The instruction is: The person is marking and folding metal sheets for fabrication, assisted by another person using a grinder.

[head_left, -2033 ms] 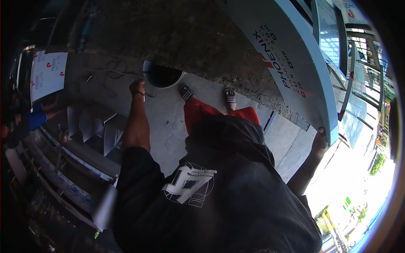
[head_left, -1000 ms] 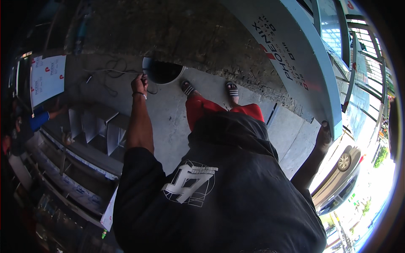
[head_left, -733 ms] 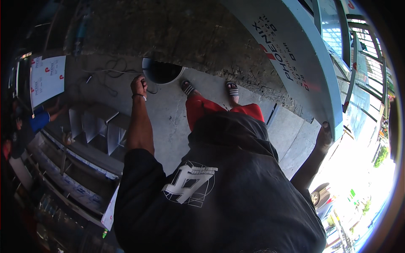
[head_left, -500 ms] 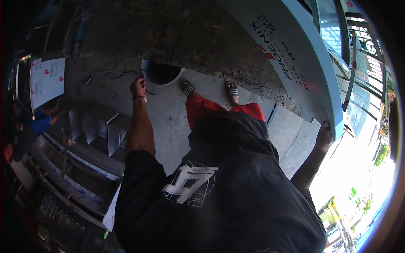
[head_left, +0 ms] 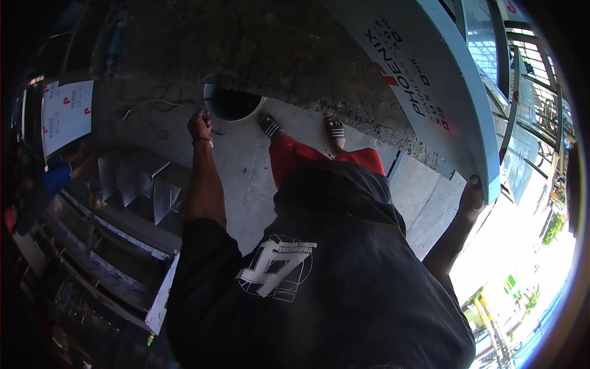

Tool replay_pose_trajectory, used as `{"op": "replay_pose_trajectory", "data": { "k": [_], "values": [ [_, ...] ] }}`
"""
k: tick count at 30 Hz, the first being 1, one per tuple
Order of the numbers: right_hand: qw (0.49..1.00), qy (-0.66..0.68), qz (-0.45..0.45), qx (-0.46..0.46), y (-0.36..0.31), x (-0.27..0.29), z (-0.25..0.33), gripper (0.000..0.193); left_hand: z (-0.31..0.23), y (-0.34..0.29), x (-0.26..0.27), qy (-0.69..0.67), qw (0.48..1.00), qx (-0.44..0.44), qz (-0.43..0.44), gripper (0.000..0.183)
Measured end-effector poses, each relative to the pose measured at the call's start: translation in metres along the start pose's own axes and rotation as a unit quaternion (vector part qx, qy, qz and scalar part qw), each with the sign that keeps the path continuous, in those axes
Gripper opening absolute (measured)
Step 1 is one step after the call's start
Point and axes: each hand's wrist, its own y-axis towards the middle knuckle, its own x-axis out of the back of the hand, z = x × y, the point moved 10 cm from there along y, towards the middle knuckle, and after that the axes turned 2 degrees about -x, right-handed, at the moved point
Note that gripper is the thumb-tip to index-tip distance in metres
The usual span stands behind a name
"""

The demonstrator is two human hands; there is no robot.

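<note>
A long metal panel (head_left: 439, 92), its film-covered face blue-grey with printed marks, rests on the dark worn workbench (head_left: 246, 43) at the upper right. At its near corner my right hand (head_left: 472, 198) is closed on the edge, the thumb on top and the other fingers mostly hidden. My left hand (head_left: 200, 125) hangs over the floor at the left with its fingers curled closed. What it holds, if anything, is too small to make out. Just beyond it stands a round bucket-like container (head_left: 251, 112) with a dark inside, partly under the bench edge.
Thin cables (head_left: 157, 107) lie on the concrete floor (head_left: 246, 178). Open metal compartments (head_left: 132, 181) and a long frame (head_left: 110, 227) stand at the left, near a person in blue shorts (head_left: 56, 178). A film-covered sheet (head_left: 67, 111) leans behind. Metal bars and glass line the bright right side.
The view has shifted slightly, and things at the left sit a little farther left. My right hand keeps its hold on the panel corner; my left hand has barely moved.
</note>
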Motion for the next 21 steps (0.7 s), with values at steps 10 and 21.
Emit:
{"op": "replay_pose_trajectory", "data": {
  "k": [10, 21],
  "values": [
    [0.996, -0.007, -0.017, -0.091, 0.005, -0.047, 0.031, 0.065, 0.037, -0.039, -0.018, 0.210, 0.964, -0.110, 0.117, 0.017],
    [0.995, 0.010, 0.078, 0.056, 0.024, -0.068, 0.085, 0.048, -0.149, -0.474, -0.274, 0.331, 0.714, -0.412, 0.459, 0.015]
  ]
}}
